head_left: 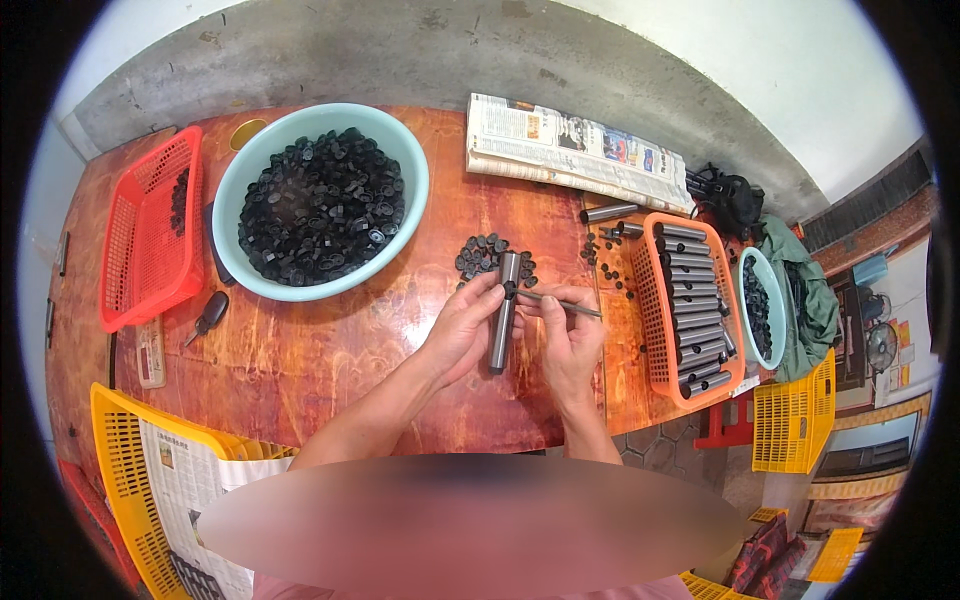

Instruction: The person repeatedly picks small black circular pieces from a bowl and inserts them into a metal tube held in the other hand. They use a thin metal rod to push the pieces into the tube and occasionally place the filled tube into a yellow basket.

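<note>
My left hand (pixel 460 332) is closed round a grey metal tube (pixel 499 342), which stands nearly upright in view above the table. On the tube's side, near its upper part, is a small dark spot; whether it is a hole or a black piece I cannot tell. My right hand (pixel 574 352) pinches a thin dark rod (pixel 578 308), its tip touching or very close to that spot. Just behind the tube lies a loose cluster of small black plastic pieces (pixel 480 256). Fingers of the left hand partly hide the tube's middle.
A pale blue basin (pixel 419 210) full of black pieces stands left, beside a red basket (pixel 150 235) and a key fob (pixel 210 314). To the right are an orange basket (pixel 655 330) of metal tubes, a smaller basin (pixel 774 330) and folded newspapers (pixel 570 140).
</note>
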`<state>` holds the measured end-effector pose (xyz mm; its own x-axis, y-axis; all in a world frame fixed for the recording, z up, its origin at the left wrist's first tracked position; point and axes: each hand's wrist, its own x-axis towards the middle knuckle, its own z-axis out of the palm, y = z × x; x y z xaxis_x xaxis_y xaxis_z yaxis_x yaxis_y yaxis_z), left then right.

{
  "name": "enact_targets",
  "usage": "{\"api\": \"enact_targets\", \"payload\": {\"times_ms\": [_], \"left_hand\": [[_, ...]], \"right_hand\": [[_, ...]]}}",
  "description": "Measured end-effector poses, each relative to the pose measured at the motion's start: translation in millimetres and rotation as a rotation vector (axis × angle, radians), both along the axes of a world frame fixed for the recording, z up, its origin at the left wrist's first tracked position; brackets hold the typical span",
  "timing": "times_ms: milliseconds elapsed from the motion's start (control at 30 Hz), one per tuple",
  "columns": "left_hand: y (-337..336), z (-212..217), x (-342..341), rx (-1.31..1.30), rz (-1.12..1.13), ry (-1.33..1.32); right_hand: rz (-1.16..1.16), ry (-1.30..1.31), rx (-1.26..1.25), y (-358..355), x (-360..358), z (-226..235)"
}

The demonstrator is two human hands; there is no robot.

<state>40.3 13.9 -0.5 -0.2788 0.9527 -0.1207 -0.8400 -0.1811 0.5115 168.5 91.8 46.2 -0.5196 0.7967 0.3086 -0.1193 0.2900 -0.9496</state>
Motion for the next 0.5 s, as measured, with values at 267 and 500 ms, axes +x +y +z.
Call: {"api": "enact_targets", "payload": {"times_ms": [267,500], "left_hand": [[0,-8,0,-0.017,0.030,0.033],[-2,-5,-1,-0.076,0.018,0.050]], "right_hand": [[-0.003,0.069,-0.012,-4,-5,-11],[0.048,0.230,-0.206,4,-6,-21]]}}
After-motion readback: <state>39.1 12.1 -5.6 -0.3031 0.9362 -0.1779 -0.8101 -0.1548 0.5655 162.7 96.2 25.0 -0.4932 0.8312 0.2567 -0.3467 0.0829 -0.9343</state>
